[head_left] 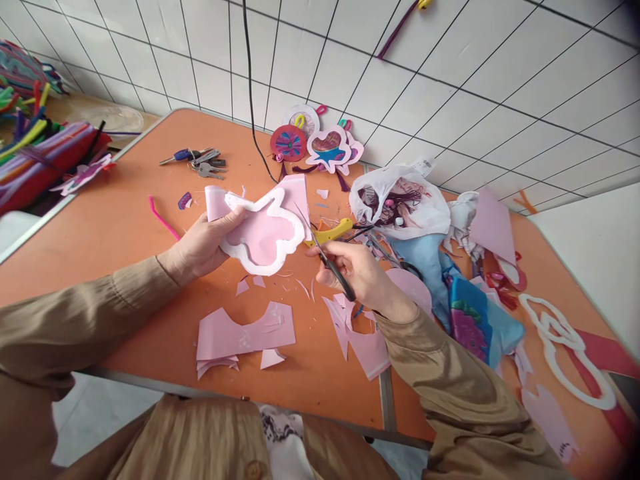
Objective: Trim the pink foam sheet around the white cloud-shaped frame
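Observation:
My left hand (203,243) is closed on a white flower-shaped frame (291,248) and the pink sheet (217,203) against it, thumb on top. Pink shows through the frame's opening, and corners of the sheet stick out past its upper edge. In my right hand (357,270) is a pair of scissors (340,277) with black handles. Their thin blades point up and left, close to the right side of the pink sheet. Cut pink pieces (245,333) lie on the orange table (150,307) below my hands.
Yellow-handled scissors (336,231) lie just beyond my right hand. Keys (203,160) rest at the back left, decorated ornaments (327,148) against the tiled wall. A white plastic bag (430,207), blue cloth (425,260) and white cut-out frames (565,333) crowd the right side. A pink pipe cleaner (164,219) lies left.

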### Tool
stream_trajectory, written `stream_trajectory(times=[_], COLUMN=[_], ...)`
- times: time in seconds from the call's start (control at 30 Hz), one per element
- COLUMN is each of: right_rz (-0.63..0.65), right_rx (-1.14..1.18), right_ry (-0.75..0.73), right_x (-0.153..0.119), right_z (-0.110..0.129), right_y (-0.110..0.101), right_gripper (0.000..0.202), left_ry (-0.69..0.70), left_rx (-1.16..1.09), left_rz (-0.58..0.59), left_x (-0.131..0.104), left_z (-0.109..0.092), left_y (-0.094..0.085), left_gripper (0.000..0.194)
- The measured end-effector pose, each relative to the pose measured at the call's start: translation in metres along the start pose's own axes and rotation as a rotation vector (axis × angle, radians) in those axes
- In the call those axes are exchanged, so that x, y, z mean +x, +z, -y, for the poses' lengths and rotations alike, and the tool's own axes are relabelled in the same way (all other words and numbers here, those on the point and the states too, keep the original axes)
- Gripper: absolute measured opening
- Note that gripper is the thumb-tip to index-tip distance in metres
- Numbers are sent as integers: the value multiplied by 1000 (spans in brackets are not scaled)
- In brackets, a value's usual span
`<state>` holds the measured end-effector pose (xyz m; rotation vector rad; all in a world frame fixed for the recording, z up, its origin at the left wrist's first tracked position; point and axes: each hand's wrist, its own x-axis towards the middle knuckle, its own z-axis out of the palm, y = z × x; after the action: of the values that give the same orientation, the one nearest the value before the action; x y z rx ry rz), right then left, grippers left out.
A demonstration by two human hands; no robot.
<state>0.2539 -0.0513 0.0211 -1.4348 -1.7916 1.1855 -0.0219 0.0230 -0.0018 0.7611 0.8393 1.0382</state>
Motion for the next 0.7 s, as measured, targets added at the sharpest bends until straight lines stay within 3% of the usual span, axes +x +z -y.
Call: stream_trajectory(times=[0.27, 0.7], right_rz=[74, 35], right_rx=[137, 76], right_ry=[-11, -75], right_x=[-1, 0], right_z=[-1, -15], right_y=[1, 17], right_gripper=[75, 84], left_ry=[-23, -28], left_rx=[-62, -117], left_rz=[7, -50], left_x=[-3, -4], left_z=[0, -1], left_y=[5, 7], left_gripper=[50, 39])
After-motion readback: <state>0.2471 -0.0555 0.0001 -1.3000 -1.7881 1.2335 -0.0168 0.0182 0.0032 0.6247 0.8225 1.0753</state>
